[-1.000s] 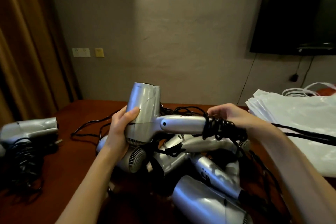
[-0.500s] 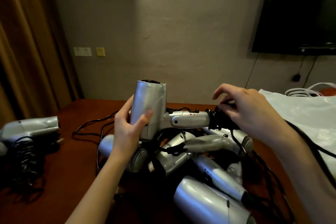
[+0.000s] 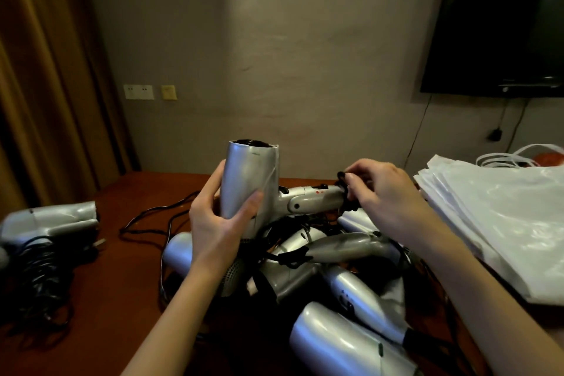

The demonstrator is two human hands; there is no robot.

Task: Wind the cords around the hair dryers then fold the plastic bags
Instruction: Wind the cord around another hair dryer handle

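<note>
Honestly, the risk I saw started at the far left, where a hair dryer already wound (image 3: pixel 52 220) lay on the wooden table (image 3: pixel 128 284) with its black cord bunched loosely beside it; to my eye that bundle could slacken if anything dragged across it. Trailing cords (image 3: pixel 152 217) snaked from there toward the middle, and I judged that a tug on any of them might pull the heap of dryers (image 3: pixel 335 278) about or snag the one being worked.

The left hand (image 3: pixel 213 223) was wrapped round the barrel of the held dryer (image 3: pixel 250 180), fingers and thumb curled on either side, nozzle pointing up above the heap. If that grip turned, I thought the coil could slide off the handle's end.

The right hand (image 3: pixel 384 192) was at the tip of the handle, fingertips pinching the black cord (image 3: pixel 346 192) where it was coiled tightly there. How much cord remained loose I could not tell; it was hidden behind the hand. A loose turn let go there would probably spring open.

At the far right the plastic bags (image 3: pixel 494 223) lay stacked and unfolded on the table, close enough that I reckoned a swinging plug might catch them.
</note>
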